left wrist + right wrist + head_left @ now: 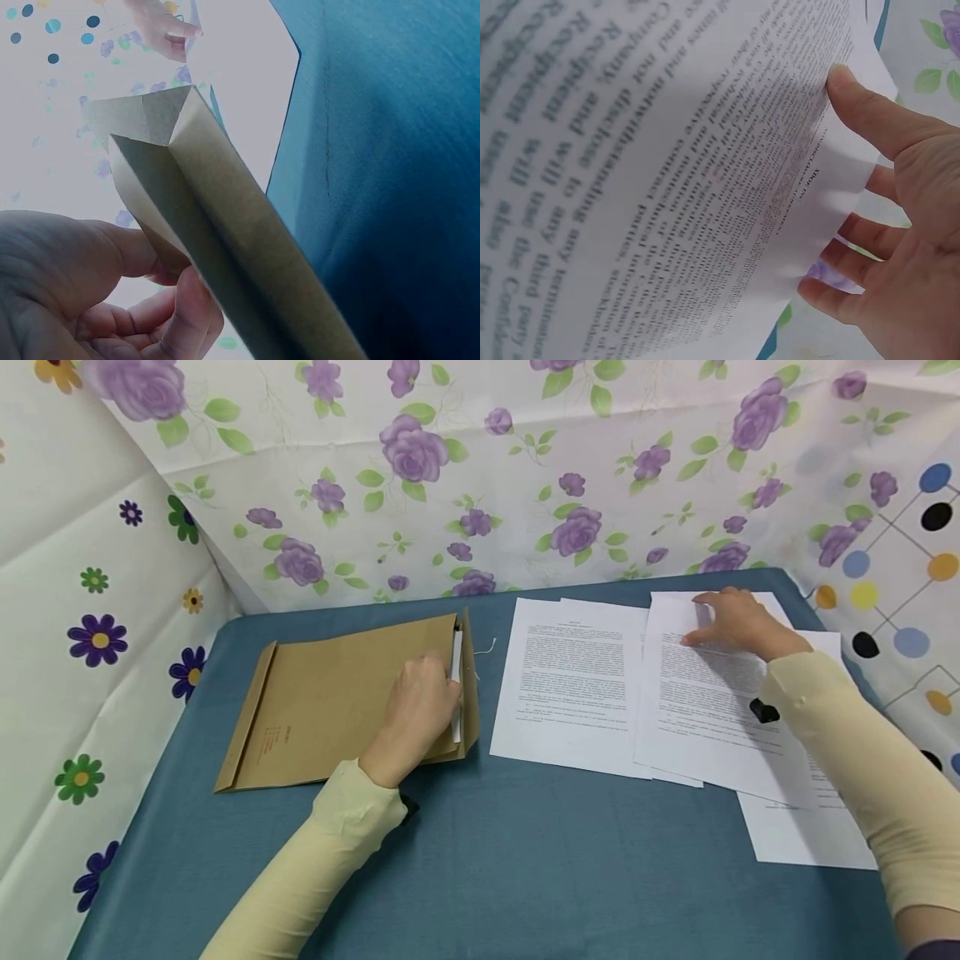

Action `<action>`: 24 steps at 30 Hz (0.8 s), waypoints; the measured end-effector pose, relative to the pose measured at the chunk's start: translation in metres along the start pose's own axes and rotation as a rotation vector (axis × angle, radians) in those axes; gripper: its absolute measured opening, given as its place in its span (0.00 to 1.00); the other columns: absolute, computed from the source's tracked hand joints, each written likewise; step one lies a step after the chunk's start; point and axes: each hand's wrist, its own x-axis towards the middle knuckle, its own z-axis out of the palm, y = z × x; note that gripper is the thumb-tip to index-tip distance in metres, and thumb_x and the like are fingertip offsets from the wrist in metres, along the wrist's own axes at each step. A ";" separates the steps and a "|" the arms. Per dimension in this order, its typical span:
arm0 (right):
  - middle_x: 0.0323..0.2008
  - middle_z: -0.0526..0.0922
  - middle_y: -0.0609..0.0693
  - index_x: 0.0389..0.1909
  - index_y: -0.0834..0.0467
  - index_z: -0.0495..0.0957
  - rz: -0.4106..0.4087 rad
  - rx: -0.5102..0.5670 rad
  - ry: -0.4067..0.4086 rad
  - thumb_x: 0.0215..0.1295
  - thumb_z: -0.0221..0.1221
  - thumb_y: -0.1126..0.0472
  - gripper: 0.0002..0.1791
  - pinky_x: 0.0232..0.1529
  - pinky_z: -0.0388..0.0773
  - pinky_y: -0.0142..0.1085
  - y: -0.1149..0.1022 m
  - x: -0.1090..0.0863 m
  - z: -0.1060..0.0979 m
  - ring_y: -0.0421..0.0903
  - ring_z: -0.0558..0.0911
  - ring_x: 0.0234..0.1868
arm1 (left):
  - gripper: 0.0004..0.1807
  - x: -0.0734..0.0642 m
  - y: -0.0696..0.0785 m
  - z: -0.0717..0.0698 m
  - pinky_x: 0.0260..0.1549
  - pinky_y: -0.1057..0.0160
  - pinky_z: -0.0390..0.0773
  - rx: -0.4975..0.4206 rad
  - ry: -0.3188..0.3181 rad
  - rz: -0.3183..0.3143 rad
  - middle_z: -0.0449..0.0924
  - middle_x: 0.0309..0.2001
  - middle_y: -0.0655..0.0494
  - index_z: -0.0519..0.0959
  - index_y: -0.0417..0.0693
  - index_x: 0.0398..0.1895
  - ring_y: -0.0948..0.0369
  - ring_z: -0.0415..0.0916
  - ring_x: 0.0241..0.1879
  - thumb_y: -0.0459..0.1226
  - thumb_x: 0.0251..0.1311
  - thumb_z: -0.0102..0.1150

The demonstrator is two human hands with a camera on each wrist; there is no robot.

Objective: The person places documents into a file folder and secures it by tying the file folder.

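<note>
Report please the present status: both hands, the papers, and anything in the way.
Left hand pinches brown envelope near its open end. Right hand holds printed sheet by its top edge. Other sheets partly underneath; no clear obstruction seen.

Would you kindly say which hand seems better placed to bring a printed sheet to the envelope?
Likely the right hand: it grips a printed sheet by its top edge, while the left hand pinches the brown envelope at its open end.

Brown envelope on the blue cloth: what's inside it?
A white edge, probably paper, shows at the open end of the brown envelope, partly covered by the left hand. The envelope's upper side hides the rest, so how much is inside can't be seen.
</note>
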 end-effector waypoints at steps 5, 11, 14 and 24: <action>0.67 0.61 0.79 0.70 0.74 0.63 -0.012 0.003 0.065 0.59 0.74 0.44 0.51 0.67 0.53 0.72 -0.001 0.000 0.004 0.77 0.57 0.68 | 0.14 0.000 0.000 0.000 0.16 0.61 0.63 0.004 0.000 -0.004 0.60 0.18 0.54 0.66 0.45 0.20 0.57 0.64 0.18 0.24 0.59 0.52; 0.59 0.70 0.78 0.64 0.78 0.65 -0.038 -0.047 0.116 0.59 0.73 0.46 0.48 0.63 0.59 0.71 -0.002 -0.002 0.004 0.76 0.65 0.62 | 0.12 0.000 0.001 0.000 0.16 0.61 0.65 0.003 -0.011 -0.015 0.65 0.18 0.52 0.67 0.44 0.21 0.56 0.67 0.18 0.24 0.60 0.52; 0.55 0.74 0.76 0.60 0.77 0.71 -0.053 -0.044 0.152 0.62 0.71 0.50 0.39 0.60 0.62 0.69 -0.002 -0.006 0.002 0.74 0.68 0.58 | 0.13 -0.001 0.000 0.001 0.16 0.62 0.65 0.006 -0.014 -0.012 0.65 0.18 0.52 0.67 0.44 0.20 0.56 0.67 0.18 0.24 0.59 0.52; 0.48 0.79 0.73 0.49 0.71 0.77 -0.156 0.036 0.210 0.73 0.63 0.53 0.22 0.45 0.73 0.61 0.003 -0.024 -0.022 0.68 0.77 0.45 | 0.13 0.000 -0.002 0.002 0.15 0.61 0.66 0.007 -0.007 -0.015 0.66 0.19 0.50 0.67 0.44 0.19 0.55 0.69 0.18 0.25 0.59 0.52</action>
